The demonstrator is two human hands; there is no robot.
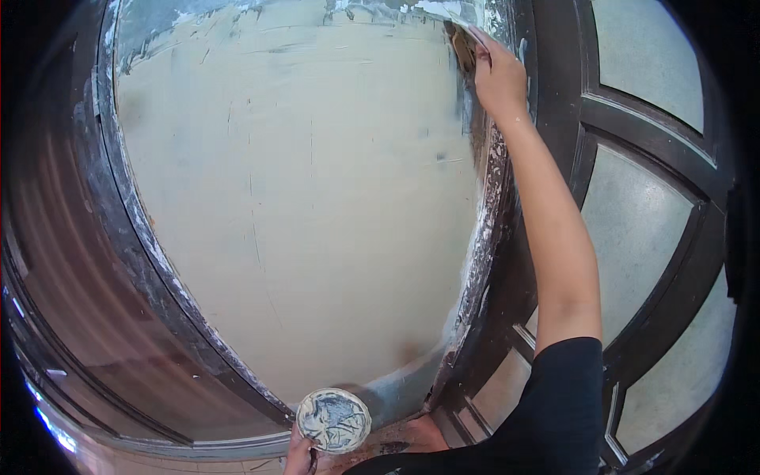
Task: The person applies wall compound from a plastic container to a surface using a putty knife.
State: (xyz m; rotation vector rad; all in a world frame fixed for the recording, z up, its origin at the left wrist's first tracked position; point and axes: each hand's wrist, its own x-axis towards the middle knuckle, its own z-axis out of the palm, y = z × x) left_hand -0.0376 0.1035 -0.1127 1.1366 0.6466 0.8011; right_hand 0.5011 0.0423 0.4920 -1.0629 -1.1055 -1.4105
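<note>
My right hand is raised high at the right edge of a broad cream-coated panel. Its fingers are closed around a putty knife, seen nearly edge-on against the panel's upper right corner. Low in the middle, my left hand grips the side of a round tub of putty. Pale, streaky paste lines the tub's rim and lies over its grey inside. Most of the left hand's fingers are hidden behind the tub. Grey, thinly covered patches show along the panel's top and right edges.
A dark frame spattered with white paste borders the panel. Brown boards stand to the left. On the right is a dark wooden door or window with pale panes. A tiled floor shows at the lower left.
</note>
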